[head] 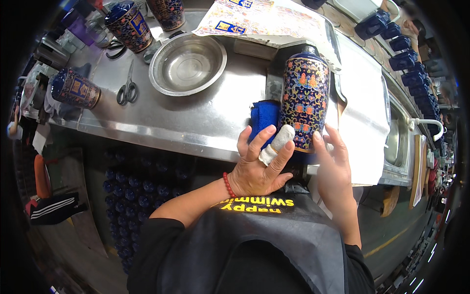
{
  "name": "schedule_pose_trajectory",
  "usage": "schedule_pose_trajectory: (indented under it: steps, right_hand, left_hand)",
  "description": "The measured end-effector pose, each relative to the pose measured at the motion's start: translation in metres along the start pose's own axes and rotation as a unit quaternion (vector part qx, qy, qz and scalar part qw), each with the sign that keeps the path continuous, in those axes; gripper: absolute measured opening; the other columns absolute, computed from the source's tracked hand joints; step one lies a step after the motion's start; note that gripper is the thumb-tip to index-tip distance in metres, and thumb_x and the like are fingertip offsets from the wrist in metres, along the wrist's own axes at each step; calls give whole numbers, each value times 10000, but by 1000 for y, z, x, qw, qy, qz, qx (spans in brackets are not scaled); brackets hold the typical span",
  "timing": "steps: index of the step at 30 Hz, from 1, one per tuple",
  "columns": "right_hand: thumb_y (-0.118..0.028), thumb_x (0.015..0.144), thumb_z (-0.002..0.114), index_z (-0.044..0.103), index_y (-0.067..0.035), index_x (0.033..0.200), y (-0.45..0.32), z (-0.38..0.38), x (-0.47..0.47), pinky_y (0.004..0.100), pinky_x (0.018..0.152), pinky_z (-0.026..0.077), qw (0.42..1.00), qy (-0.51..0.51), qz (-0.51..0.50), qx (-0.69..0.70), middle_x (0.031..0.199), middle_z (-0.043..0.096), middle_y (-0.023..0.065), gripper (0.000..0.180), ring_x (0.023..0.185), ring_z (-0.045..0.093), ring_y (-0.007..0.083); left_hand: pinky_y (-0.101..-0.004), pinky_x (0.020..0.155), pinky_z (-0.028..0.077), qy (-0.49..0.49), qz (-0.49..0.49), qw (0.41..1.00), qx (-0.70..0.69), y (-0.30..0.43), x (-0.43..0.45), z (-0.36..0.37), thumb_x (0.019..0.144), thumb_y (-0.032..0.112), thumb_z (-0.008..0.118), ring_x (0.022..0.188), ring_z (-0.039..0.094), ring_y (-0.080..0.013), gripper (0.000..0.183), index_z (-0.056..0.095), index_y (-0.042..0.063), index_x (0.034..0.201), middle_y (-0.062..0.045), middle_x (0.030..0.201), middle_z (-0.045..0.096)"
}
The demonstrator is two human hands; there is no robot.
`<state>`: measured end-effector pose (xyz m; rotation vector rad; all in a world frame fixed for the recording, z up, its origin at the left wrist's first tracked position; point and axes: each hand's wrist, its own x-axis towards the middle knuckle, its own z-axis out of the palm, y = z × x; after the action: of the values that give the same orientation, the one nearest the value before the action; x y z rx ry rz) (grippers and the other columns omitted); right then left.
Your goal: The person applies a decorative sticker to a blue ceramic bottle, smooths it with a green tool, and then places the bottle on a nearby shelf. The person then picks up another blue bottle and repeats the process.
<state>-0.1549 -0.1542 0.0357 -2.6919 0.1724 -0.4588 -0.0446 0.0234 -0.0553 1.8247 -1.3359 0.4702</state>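
A dark blue ceramic bottle (305, 103) covered in colourful floral decoration lies in front of me, neck pointing away, over a dark support at the table's edge. My left hand (259, 167) is spread beside its lower end, palm down. A white cloth finger cover (278, 144) wraps one of its fingers and comes close to or touches the bottle's side. Under and beyond those fingertips is a folded blue cloth (264, 117). At the bottle's lower right edge is my right hand (335, 169), slightly blurred, fingers apart, one fingertip at the bottle; firm contact cannot be told.
A steel bowl (216, 75), black-handled scissors (127, 92) and a decorated bottle (75, 88) stand or lie on the metal table (161, 125). Printed decal sheets (257, 18) lie beyond. To the right are white paper (361, 121) and a sink with a tap (426, 123).
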Motion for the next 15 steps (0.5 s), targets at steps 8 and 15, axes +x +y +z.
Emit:
schedule_pose_trajectory:
  steps: [8,15]
  right_hand:
    - [113,800,631,683,-98,1314,1,2,11,453,1050,470,1000,3,-9,-21,1417,517,256,558,1244,566,407]
    - [103,798,628,676,-95,1324,2,-4,21,459,1048,460,999,3,-36,-37,1435,503,258,564,1251,558,407]
  left_hand:
    - [-578,1164,151,-1,-76,997,-24,-4,9,-8,940,471,632,1346,376,-357,660,531,58,1445,-174,1399,550]
    - [-578,1165,144,10,-37,999,-21,-8,19,-13,947,539,597,1348,376,-348,679,572,46,1414,-165,1391,572]
